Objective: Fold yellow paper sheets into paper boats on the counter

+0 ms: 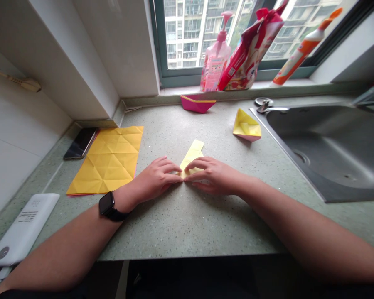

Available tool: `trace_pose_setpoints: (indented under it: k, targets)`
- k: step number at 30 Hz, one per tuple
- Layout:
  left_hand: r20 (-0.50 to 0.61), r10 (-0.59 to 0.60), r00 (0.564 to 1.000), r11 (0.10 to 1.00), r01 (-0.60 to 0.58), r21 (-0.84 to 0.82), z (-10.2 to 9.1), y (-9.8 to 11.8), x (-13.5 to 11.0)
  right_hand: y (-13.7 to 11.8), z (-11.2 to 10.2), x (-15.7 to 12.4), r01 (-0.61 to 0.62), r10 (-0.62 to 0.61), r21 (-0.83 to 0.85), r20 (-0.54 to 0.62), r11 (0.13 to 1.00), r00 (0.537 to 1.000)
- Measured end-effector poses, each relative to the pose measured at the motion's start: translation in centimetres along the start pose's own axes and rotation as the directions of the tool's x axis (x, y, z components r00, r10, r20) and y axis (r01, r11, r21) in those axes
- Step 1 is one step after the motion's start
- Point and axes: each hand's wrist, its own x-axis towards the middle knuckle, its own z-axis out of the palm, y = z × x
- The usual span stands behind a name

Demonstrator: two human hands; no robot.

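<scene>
A small piece of pale yellow folded paper (192, 153) lies on the counter in the middle, partly hidden under my fingers. My left hand (157, 177), with a black watch (108, 205) at the wrist, pinches its near corner from the left. From the right, my right hand (213, 176) grips the same near corner, thumb and fingers closed on the paper. The fingertips of both hands almost meet there. Beyond the hands sit a magenta paper boat (198, 104) with a yellow rim and a yellow-and-pink folded paper boat (247, 126).
Creased yellow sheets (112, 155) lie at the left beside a dark phone (81, 143). A white power bank (26, 228) is nearer me. A steel sink (318, 187) is at the right. A pink pump bottle (216, 62), red bag (252, 50) and orange-white bottle (305, 54) line the sill.
</scene>
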Motion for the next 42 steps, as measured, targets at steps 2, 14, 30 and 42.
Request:
trace_pose_setpoints:
  k: [2,14,30,42]
  targets:
    - [0.015,-0.01,1.0,1.0,0.009,0.02,0.0,0.0,0.1,0.1,0.1,0.0,-0.017,0.016,-0.024,-0.017,1.0,1.0]
    - [0.104,-0.115,0.988,0.993,0.113,0.028,-1.0,0.9,0.0,0.4,0.2,-0.2,-0.063,0.061,-0.077,-0.023,0.995,0.998]
    - [0.113,-0.14,0.984,0.986,0.128,0.105,-3.3,1.0,-0.6,0.5,0.1,-0.4,-0.094,0.094,-0.048,0.006,0.994,0.996]
    - [0.088,-0.065,0.994,0.998,0.062,0.028,-2.1,1.4,0.0,-0.3,-0.2,-0.3,-0.078,0.081,-0.051,0.055,0.996,0.995]
